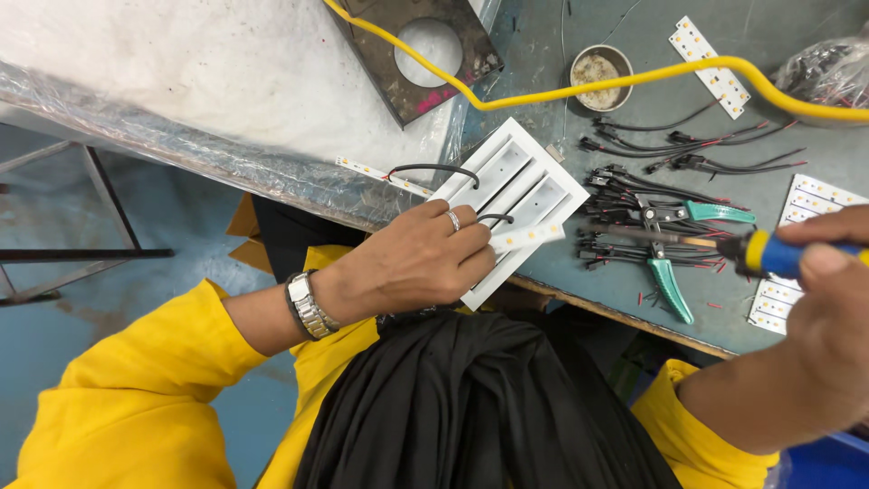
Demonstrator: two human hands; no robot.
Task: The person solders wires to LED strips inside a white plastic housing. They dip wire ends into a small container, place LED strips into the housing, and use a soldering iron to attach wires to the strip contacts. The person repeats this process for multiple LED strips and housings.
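- Left hand (412, 263) pressing a white LED strip (528, 237) onto the white fixture housing (516, 195) at the bench (561, 63) edge, fingertips pinching the strip, its near end hidden under them.
- Right hand (815, 335) gripping a blue-and-yellow soldering iron (724, 246), right of the housing; hand cut off by the frame.
- Green-handled cutters (674, 244) lying among black wires, between housing and iron.

White housing (516, 195), centre frame. Pale strip (529, 237) with yellow dots. Yellow cable (579, 89) across top. Teal-handled pliers (674, 258), right of centre. Blue-and-yellow tool handle (778, 255), far right. Yellow sleeves (136, 389), lower frame. Silver watch (308, 306). Grey-green bench (543, 54).
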